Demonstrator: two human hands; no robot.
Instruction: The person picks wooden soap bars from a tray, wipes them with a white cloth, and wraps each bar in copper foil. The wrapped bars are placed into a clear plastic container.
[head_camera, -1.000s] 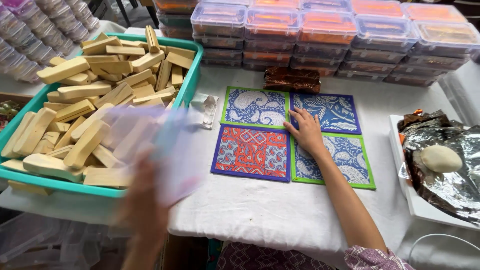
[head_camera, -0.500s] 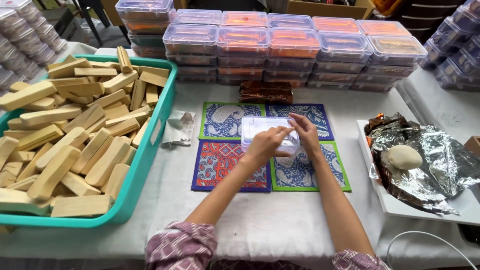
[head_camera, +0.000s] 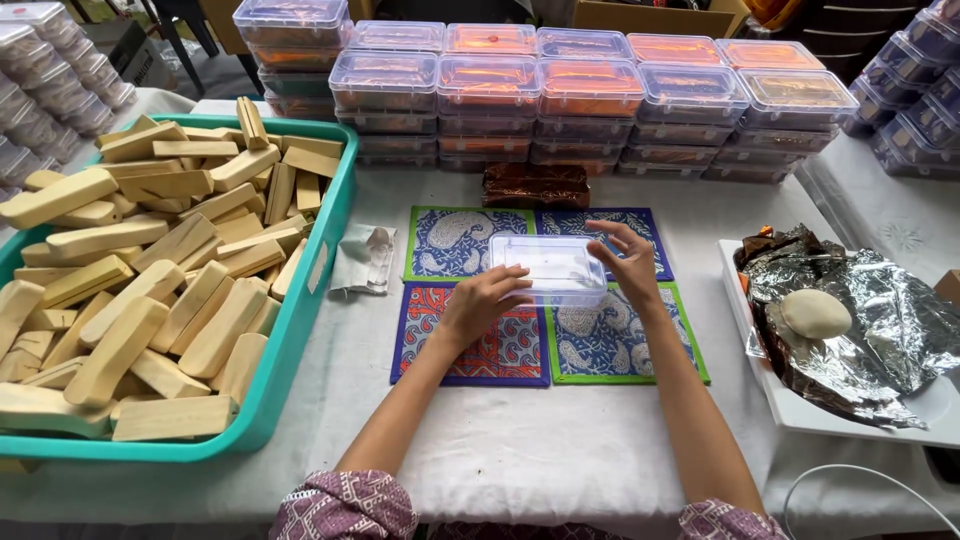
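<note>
Clear plastic box (head_camera: 548, 266), both hands' fingers (head_camera: 512, 283) gripping, contents indiscernible

A clear, empty rectangular plastic container (head_camera: 549, 268) with rounded corners sits upright and level at the centre of four paisley-patterned mats (head_camera: 470, 350), held at its short ends between both hands.

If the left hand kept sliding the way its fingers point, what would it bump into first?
The left hand already touches the clear plastic box, so it meets that first. Its fingers point up and right; beyond the box probably comes the brown packet, though depth is hard to judge.
</note>
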